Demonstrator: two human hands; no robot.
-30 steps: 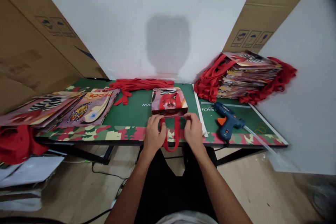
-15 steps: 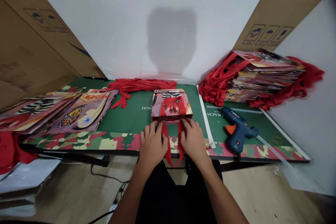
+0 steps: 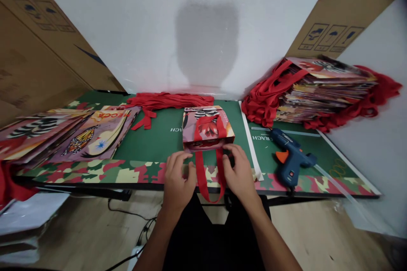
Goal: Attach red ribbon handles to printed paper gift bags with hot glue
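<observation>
Lying on the green tabletop point(image 3: 149, 144), near the middle, one small printed gift bag point(image 3: 188, 130), mouth facing the near edge. One red ribbon handle point(image 3: 210, 132) folded over its upper face; other red ribbon handle, the near loop point(image 3: 201, 178), runs out toward the person and droops past the camouflage-patterned near border point(image 3: 127, 172).

Left hand point(image 3: 178, 183): just left of near loop, fingers bent, thumb spread from index, released, nothing grasped. Right hand point(image 3: 239, 173): right of near loop, fingers curled loosely, thumb and index apart, no grip seen; index tip at bag's near right corner, contact can't tell.

Far side, behind bag: bundle of loose red ribbons point(image 3: 173, 100), ends trailing left. Left: flat printed bags point(image 3: 98, 135) in overlapping piles, "MECCA" on one, red ribbon point(image 3: 15, 188) at near left.

Right: blue glue gun point(image 3: 291, 161), orange trigger, clear glue stick point(image 3: 333, 183) out its back, extending past near edge. White strip point(image 3: 250, 144) between glue gun and bag. Far right: tall stack of printed bags point(image 3: 324, 99), red handles bunched both sides. White board point(image 3: 127, 29) upright at back, dark shadow on it, cardboard point(image 3: 28, 63) left and right
</observation>
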